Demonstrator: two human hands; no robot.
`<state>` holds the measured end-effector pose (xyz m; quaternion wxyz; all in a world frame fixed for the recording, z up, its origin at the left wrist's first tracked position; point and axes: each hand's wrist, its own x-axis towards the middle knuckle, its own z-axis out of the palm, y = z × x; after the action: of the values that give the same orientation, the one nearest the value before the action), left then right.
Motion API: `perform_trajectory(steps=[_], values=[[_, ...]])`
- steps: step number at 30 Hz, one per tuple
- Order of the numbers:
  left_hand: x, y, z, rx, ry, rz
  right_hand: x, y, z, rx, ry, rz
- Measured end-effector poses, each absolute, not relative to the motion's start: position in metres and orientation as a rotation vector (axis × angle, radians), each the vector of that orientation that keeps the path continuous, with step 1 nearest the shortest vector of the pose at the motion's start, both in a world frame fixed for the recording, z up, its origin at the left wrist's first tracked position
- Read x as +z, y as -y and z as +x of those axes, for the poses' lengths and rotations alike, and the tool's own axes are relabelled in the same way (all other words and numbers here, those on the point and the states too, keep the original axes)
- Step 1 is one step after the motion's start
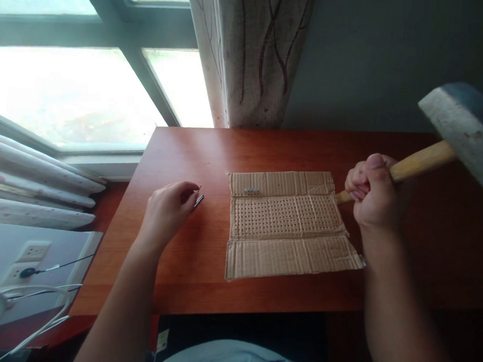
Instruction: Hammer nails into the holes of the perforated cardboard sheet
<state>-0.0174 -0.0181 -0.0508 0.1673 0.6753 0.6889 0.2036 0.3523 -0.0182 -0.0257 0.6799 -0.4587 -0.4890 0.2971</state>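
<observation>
My right hand (pixel 372 191) is closed around the wooden handle of a hammer (pixel 421 159), its metal head raised at the upper right and partly cut off by the frame edge. At the left of the cardboard, my left hand (pixel 170 211) is closed in a pinch, with the thin tip of what looks like a nail (pixel 199 188) showing at the fingertips. A few loose nails (pixel 198 201) lie on the table just under those fingers. The flat corrugated cardboard (pixel 277 256) has rows of small holes across its middle. Several silvery nail heads (pixel 251 191) show in a short row near its upper left.
The reddish-brown wooden table (pixel 192 277) reaches back to a curtain (pixel 261 65) and a grey wall (pixel 368 62). A bright window (pixel 77 90) is at the left. Below it are a wall socket (pixel 33 251) with a plug and white cables (pixel 53 311).
</observation>
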Motion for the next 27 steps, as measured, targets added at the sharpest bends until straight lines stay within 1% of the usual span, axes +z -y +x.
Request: perform_trajectory(steps=[4, 8, 12, 17, 27], values=[[-0.043, 0.019, -0.005, 1.081, -1.578, 1.457, -0.025, 0.019, 0.353, 0.656, 1.103, -1.019], [-0.033, 0.023, 0.025, 1.362, -1.337, 1.338, -0.024, 0.019, 0.354, 0.661, 1.097, -1.013], [-0.037, 0.023, 0.050, 1.398, -1.255, 1.505, -0.025, 0.021, 0.357, 0.657, 1.151, -1.040], [-0.049, 0.019, 0.059, 1.352, -1.289, 1.713, -0.024, 0.023, 0.356, 0.660, 1.147, -1.039], [-0.054, 0.017, 0.058, 1.343, -1.309, 1.748, -0.026, 0.021, 0.355, 0.663, 1.114, -1.007]])
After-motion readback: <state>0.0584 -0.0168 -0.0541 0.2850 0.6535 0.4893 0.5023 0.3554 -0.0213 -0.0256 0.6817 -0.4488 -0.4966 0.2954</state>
